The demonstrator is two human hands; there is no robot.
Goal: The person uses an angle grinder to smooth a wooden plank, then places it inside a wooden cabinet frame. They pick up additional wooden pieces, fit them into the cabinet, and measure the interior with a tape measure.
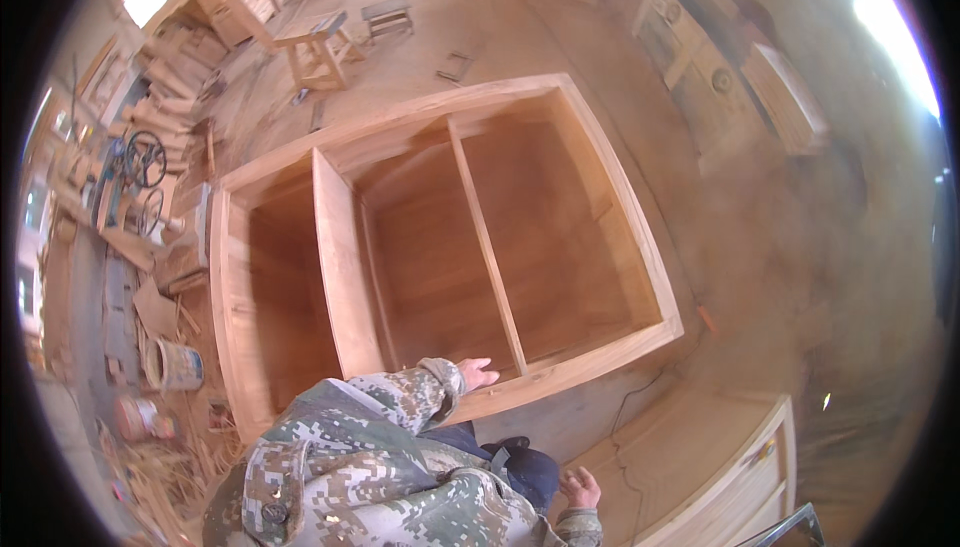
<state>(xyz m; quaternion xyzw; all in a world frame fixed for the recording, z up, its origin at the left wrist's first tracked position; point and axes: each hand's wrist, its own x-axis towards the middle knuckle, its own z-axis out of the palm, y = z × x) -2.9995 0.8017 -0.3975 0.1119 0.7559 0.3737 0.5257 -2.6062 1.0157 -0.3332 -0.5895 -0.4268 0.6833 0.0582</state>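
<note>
Stretched out with its fingers nearly straight, the left hand (pixel 478 374) reaches over the near rim of a large, open-topped cabinet of reddish-brown wood, close to the foot of a divider; nothing shows in its grasp, and whether it touches the rim I cannot tell. The right hand (pixel 580 487) hangs apart from the cabinet, lower and further right, its fingers loosely bent, half open, with nothing visible in it.

That cabinet (pixel 618 205) fills the middle of the view, directly before the person, its open side facing up. Two upright parts split it into three compartments: a broad pale board (pixel 345 267) to the left and a narrow wooden divider (pixel 485 247) right of centre. Nearer, at the lower right, stands a second tan wooden cabinet (pixel 680 427) with a pale frame. Beyond the far rim are a splay-legged wooden stand (pixel 320 52) and a smaller dark stool (pixel 387 17). Left of the large cabinet sits a whitish round bucket (pixel 180 364).
</note>
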